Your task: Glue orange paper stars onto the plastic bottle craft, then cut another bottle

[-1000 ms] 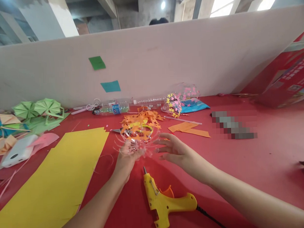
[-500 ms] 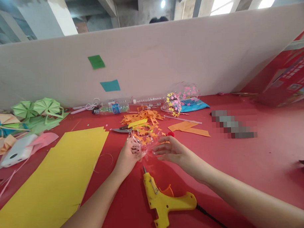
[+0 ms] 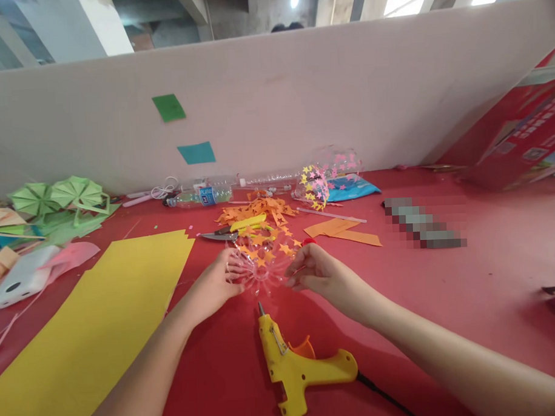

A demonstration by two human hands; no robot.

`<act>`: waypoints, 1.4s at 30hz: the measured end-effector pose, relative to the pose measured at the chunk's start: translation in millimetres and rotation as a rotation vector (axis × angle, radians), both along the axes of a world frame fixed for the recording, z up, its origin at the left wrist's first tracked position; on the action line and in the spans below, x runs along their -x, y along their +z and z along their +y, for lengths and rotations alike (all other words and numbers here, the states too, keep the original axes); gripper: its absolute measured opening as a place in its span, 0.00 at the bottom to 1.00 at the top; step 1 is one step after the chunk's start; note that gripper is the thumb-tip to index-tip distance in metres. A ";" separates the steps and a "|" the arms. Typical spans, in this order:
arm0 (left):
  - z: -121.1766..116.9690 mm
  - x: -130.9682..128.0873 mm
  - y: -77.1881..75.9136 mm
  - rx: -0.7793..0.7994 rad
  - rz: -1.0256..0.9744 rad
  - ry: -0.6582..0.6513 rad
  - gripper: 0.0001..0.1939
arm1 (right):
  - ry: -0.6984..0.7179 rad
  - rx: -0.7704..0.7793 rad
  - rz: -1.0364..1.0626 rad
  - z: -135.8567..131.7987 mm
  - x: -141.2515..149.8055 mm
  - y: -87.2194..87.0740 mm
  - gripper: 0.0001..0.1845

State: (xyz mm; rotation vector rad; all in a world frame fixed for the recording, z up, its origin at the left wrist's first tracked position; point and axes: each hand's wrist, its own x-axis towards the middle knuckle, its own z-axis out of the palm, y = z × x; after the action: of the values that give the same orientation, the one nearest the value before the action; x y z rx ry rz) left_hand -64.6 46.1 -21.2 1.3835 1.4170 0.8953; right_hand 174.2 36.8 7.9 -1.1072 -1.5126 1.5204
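Observation:
A clear plastic bottle cut into curved strips (image 3: 260,274), with orange paper stars stuck along its far side, sits between my hands. My left hand (image 3: 219,280) is closed on its left edge, fingers around the strips. At the right edge, my right hand (image 3: 318,268) pinches the strips between curled fingers and thumb. A yellow hot glue gun (image 3: 287,365) lies just in front, its nozzle pointing toward the bottle. Scissors (image 3: 219,237) and a yellow utility knife (image 3: 248,222) lie right behind it. A red cap (image 3: 308,241) shows partly behind my right hand.
Yellow card sheets (image 3: 104,323) cover the left side. Orange paper scraps (image 3: 259,210), plastic bottles (image 3: 199,197), a star-covered bottle piece (image 3: 315,187) and orange strips (image 3: 344,231) lie farther back. Green folded paper (image 3: 79,193) sits left; a red box (image 3: 525,132) stands right.
The cut bottle now faces me with its strips fanned out around its centre. My left hand has shifted left along its edge. My right hand's outstretched fingers have curled onto it.

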 end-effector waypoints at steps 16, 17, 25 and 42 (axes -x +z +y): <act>-19.0 4.1 59.6 -0.519 0.496 0.369 0.08 | -0.267 -0.405 -0.378 5.5 -22.9 39.1 0.06; -22.4 1.9 61.9 -0.547 0.490 0.367 0.07 | -0.271 -0.403 -0.382 5.3 -25.5 44.9 0.06; -26.1 -0.9 29.5 -0.475 0.121 0.405 0.12 | -0.453 -0.517 -0.592 15.0 -53.7 4.2 0.08; -13.6 -3.5 -2.5 -0.348 -0.315 0.484 0.09 | -0.587 -0.610 -0.692 32.7 -75.9 -43.6 0.09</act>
State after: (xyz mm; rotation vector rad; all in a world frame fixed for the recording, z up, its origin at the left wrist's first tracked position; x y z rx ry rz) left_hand -61.0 32.5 -23.7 1.0842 1.4122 1.6618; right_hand 250.0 69.5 -35.6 -1.5683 -1.6917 0.2341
